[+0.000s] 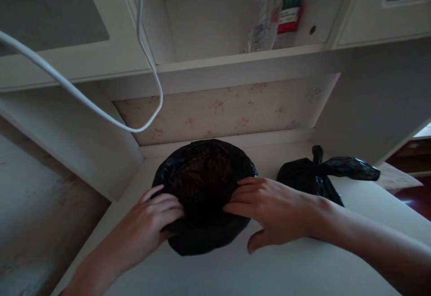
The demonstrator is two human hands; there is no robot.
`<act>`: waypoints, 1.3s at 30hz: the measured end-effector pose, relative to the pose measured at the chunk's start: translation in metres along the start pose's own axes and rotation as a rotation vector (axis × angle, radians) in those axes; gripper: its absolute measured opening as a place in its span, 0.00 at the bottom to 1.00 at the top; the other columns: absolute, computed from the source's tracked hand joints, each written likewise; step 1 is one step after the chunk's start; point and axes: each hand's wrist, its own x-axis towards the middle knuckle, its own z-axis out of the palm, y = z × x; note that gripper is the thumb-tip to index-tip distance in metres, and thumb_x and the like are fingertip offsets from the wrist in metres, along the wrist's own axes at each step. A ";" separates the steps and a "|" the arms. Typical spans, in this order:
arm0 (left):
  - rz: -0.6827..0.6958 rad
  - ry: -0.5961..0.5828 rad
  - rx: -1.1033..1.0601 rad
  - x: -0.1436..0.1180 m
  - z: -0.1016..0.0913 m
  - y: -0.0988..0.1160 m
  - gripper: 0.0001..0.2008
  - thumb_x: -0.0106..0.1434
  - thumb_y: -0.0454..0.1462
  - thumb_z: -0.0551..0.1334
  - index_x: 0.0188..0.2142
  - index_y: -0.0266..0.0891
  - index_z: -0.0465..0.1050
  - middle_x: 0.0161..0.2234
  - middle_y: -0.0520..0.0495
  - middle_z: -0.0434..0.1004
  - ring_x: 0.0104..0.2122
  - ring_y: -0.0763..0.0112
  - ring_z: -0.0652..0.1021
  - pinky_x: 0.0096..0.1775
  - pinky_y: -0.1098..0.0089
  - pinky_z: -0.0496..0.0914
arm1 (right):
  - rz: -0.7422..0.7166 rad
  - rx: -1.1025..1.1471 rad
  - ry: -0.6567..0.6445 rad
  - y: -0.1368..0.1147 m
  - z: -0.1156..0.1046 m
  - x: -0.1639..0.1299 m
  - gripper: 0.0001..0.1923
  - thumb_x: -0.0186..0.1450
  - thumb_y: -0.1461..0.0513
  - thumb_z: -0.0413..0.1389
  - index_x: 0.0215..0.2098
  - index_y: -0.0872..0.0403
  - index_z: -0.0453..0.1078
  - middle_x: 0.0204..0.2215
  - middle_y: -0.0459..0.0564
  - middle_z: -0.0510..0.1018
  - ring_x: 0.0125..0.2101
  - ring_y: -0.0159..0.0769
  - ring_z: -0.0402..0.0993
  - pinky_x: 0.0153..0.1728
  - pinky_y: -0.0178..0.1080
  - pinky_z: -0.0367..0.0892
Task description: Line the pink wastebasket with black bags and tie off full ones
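Observation:
A round container lined with a black bin bag (207, 237) stands on the white surface, its mouth facing up and its inside dark. The bag is folded outward over the rim all the way round. At the left of the rim, my left hand (153, 213) is closed on the bag, fingers over the edge and thumb low on the outer side. My right hand (266, 206) rests across the right side of the rim. Its fingers lie over the bag's edge, while the thumb sticks out apart from it. The container itself is hidden by the bag.
A knotted black bag (310, 175) sits to the right, behind my right forearm. White cabinets with an open shelf (235, 60) hang above, holding a clear plastic bottle (266, 18) and a green-and-red container (292, 6). A white cable (84, 98) loops down at upper left.

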 end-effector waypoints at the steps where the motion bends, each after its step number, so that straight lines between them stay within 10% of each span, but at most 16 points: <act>1: -0.055 0.009 0.080 -0.003 -0.003 -0.004 0.25 0.60 0.27 0.71 0.54 0.50 0.77 0.51 0.51 0.84 0.53 0.56 0.81 0.63 0.48 0.62 | -0.001 -0.014 0.014 0.003 0.001 -0.001 0.39 0.62 0.45 0.69 0.64 0.56 0.70 0.51 0.58 0.84 0.52 0.49 0.79 0.55 0.48 0.68; 6: -0.010 0.067 0.151 0.007 -0.008 0.042 0.55 0.48 0.52 0.80 0.70 0.46 0.61 0.63 0.42 0.77 0.59 0.44 0.77 0.60 0.44 0.69 | -0.017 -0.096 0.122 0.017 0.008 0.009 0.41 0.63 0.48 0.69 0.68 0.58 0.64 0.63 0.61 0.76 0.64 0.54 0.69 0.66 0.55 0.58; 12: -0.145 0.257 0.109 0.049 0.025 0.104 0.29 0.52 0.36 0.80 0.52 0.38 0.75 0.38 0.48 0.86 0.33 0.57 0.84 0.35 0.59 0.78 | 0.085 -0.161 -0.135 0.020 0.014 0.028 0.15 0.70 0.51 0.62 0.39 0.56 0.79 0.33 0.54 0.86 0.34 0.45 0.84 0.33 0.43 0.67; 21: 0.063 0.059 0.005 0.034 0.018 0.051 0.13 0.57 0.28 0.72 0.29 0.42 0.71 0.25 0.55 0.78 0.26 0.62 0.80 0.30 0.62 0.67 | 0.055 -0.084 -0.117 0.007 0.005 0.015 0.28 0.64 0.40 0.65 0.48 0.54 0.77 0.37 0.53 0.86 0.40 0.48 0.83 0.36 0.43 0.67; 27: 0.102 0.086 -0.002 0.017 0.003 -0.008 0.16 0.59 0.22 0.65 0.39 0.44 0.78 0.39 0.54 0.84 0.45 0.61 0.82 0.63 0.48 0.59 | 0.030 -0.131 -0.057 0.011 0.000 0.005 0.32 0.63 0.48 0.69 0.59 0.55 0.72 0.43 0.55 0.85 0.45 0.50 0.81 0.47 0.47 0.70; 32: 0.013 0.095 0.052 0.029 -0.006 0.039 0.34 0.60 0.35 0.74 0.64 0.47 0.68 0.58 0.46 0.80 0.57 0.51 0.79 0.64 0.44 0.63 | 0.023 -0.149 -0.021 0.020 0.006 0.017 0.29 0.62 0.49 0.70 0.54 0.57 0.73 0.43 0.57 0.85 0.45 0.51 0.81 0.47 0.47 0.70; 39: -0.162 0.164 0.031 0.060 0.027 0.095 0.13 0.60 0.37 0.75 0.42 0.39 0.76 0.32 0.48 0.84 0.29 0.57 0.84 0.30 0.62 0.75 | 0.050 -0.218 -0.110 0.010 0.019 0.036 0.13 0.73 0.59 0.58 0.32 0.55 0.77 0.26 0.52 0.84 0.24 0.37 0.77 0.23 0.39 0.50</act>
